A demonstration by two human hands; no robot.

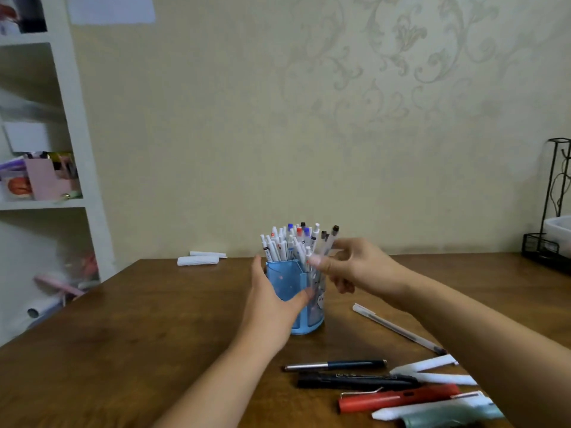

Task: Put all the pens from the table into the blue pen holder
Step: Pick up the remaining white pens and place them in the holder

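Blue pen holder (284, 281) stands upright mid-table (154, 335), packed with pens; the left hand (272, 301) wraps round its side. The right hand (349, 267) pinches a white pen (329, 242) at the rim, tilted, black cap up-right. Loose pens (386, 384) lie mostly left-right at near right.

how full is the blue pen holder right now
Nearly full. The blue pen holder stands upright, steadied by the left hand, with a dense bunch of pens sticking out of its top.
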